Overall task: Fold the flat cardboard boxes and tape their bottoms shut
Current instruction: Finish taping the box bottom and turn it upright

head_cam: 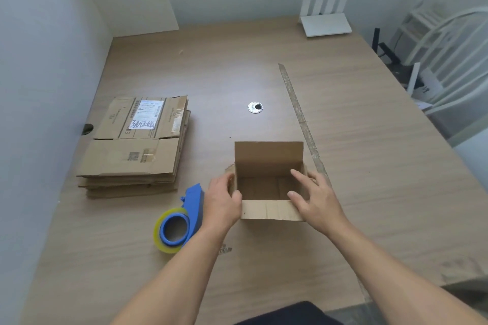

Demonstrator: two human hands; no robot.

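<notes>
One box [268,157] stands folded, left hand [221,200] gripping its side, right hand [317,200] resting open-fingered on it; bottom taping unseen, flat stack [132,155] remains.

The person's left hand [221,203] and right hand [314,198] are bare, with slim fingers. The slender left forearm [184,272] and right forearm [383,258] are bare too, uncovered along all their visible length down to the lower edge of the view. Between them, at the very bottom, shows a rounded patch of plain black matte cloth [293,314], apparently the person's clothing.
</notes>
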